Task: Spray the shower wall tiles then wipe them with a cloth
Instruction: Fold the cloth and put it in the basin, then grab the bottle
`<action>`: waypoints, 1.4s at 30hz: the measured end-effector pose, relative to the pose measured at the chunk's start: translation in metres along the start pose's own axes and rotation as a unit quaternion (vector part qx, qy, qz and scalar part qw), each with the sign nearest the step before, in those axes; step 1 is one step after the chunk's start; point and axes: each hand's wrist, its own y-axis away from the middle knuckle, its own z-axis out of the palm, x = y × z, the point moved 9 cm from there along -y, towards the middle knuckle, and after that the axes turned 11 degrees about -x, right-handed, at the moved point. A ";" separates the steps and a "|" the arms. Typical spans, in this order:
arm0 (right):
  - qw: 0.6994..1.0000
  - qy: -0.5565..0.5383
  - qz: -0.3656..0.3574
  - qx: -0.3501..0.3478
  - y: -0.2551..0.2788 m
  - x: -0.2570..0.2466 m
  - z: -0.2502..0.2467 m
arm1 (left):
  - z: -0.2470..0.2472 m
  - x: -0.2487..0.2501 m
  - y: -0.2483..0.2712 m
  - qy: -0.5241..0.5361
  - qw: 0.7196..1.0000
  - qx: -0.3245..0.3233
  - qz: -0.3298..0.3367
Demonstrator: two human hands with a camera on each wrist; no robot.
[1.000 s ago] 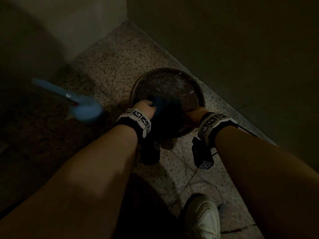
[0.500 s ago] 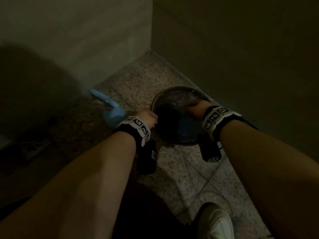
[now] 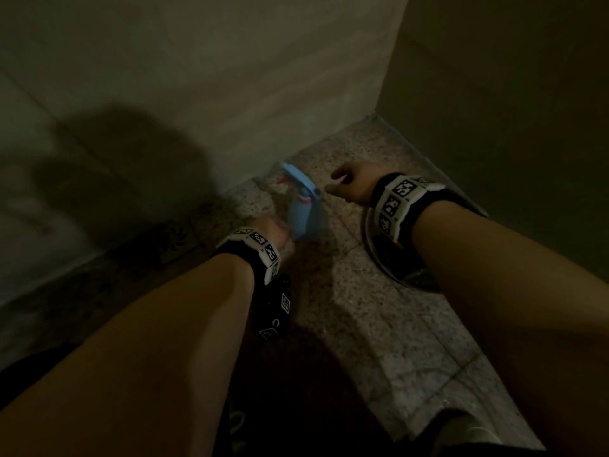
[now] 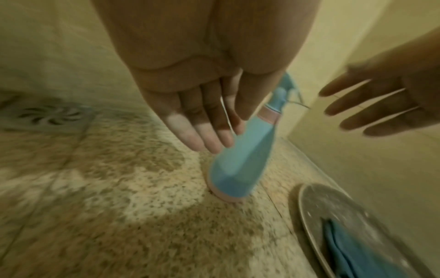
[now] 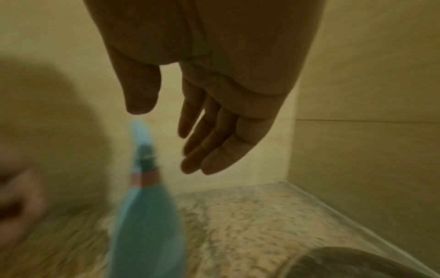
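A light blue spray bottle (image 3: 304, 209) stands on the speckled floor near the foot of the pale wall tiles (image 3: 263, 77). My left hand (image 3: 275, 234) is right beside it. In the left wrist view its straight fingers (image 4: 209, 135) lie against the bottle (image 4: 240, 159) without curling round it. My right hand (image 3: 346, 186) hovers open just right of the bottle's trigger head, fingers (image 5: 207, 150) spread and empty, with the blurred bottle (image 5: 147, 216) below. A blue cloth (image 4: 345, 254) lies in a round metal basin (image 4: 309, 203).
The basin (image 3: 389, 258) sits on the floor by the right wall, partly under my right forearm. A floor drain grate (image 4: 47, 116) lies to the left. My shoe (image 3: 471, 430) is at the bottom right. The walls meet in a corner (image 3: 389, 94) just behind.
Both hands have left the basin and moved over to the spray bottle. The cloth stays in the basin. My view has lifted toward the wall corner.
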 end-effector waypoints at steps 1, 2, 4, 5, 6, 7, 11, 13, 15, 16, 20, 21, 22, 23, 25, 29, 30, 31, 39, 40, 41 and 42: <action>1.000 0.009 0.001 -0.001 -0.004 -0.008 0.006 | -0.006 -0.001 0.001 -0.007 1.000 0.015 0.002; 1.000 0.014 0.001 -0.003 -0.007 -0.016 0.011 | -0.011 -0.002 0.003 -0.009 0.999 0.030 0.003; 1.000 0.026 -0.001 -0.005 -0.015 -0.027 0.020 | -0.018 -0.003 0.003 0.006 0.999 0.044 0.009; 1.000 0.031 0.001 -0.004 -0.018 -0.031 0.023 | -0.021 -0.003 0.003 0.015 0.999 0.049 0.016; 0.999 0.035 0.002 -0.001 -0.021 -0.034 0.026 | -0.023 -0.003 0.003 0.021 0.998 0.053 0.023; 0.999 0.037 0.003 0.004 -0.024 -0.037 0.028 | -0.025 -0.003 0.002 0.023 0.998 0.054 0.028; 0.998 0.053 0.016 0.020 -0.030 -0.044 0.032 | -0.027 -0.009 -0.001 0.012 0.999 0.040 0.025; 0.998 0.056 0.017 0.025 -0.031 -0.046 0.031 | -0.023 -0.012 -0.004 -0.001 1.000 0.019 0.019; 0.998 0.053 0.019 0.030 -0.032 -0.046 0.029 | -0.021 -0.011 -0.006 -0.011 1.000 0.009 0.020; 0.998 0.051 0.019 0.033 -0.031 -0.046 0.028 | -0.021 -0.011 -0.005 -0.019 1.000 0.012 0.019; 0.999 0.040 0.013 0.031 -0.027 -0.045 0.027 | -0.022 -0.010 -0.007 -0.059 0.998 0.021 0.008; 0.999 0.038 0.011 0.031 -0.025 -0.044 0.027 | -0.022 -0.009 -0.008 -0.068 0.997 0.028 0.013; 0.999 0.039 0.007 0.032 -0.023 -0.043 0.027 | -0.021 -0.007 -0.008 -0.077 0.996 0.034 0.018; 0.999 0.041 0.002 0.034 -0.022 -0.042 0.026 | -0.019 -0.004 -0.008 -0.085 0.995 0.038 0.024; 0.998 0.051 -0.002 0.035 -0.018 -0.040 0.022 | -0.015 0.001 -0.010 -0.100 0.994 0.039 0.036; 0.998 0.065 0.007 0.019 -0.009 -0.029 0.012 | -0.009 0.016 -0.013 -0.133 0.989 0.029 0.053; 0.998 0.063 0.007 0.024 -0.006 -0.025 0.009 | -0.006 0.020 -0.013 -0.139 0.988 0.030 0.058; 0.998 0.059 0.007 0.032 -0.004 -0.020 0.005 | -0.003 0.026 -0.013 -0.135 0.988 0.030 0.063; 0.988 -0.053 0.024 0.141 0.027 0.045 -0.046 | 0.023 0.089 -0.009 -0.028 0.988 0.040 0.145; 0.985 -0.071 0.029 0.155 0.031 0.055 -0.053 | 0.026 0.094 -0.009 0.001 0.988 0.041 0.147; 0.981 -0.090 0.035 0.168 0.035 0.066 -0.058 | 0.030 0.098 -0.009 0.028 0.988 0.037 0.149; 0.976 -0.107 0.042 0.183 0.039 0.078 -0.063 | 0.036 0.102 -0.009 0.041 0.987 0.033 0.151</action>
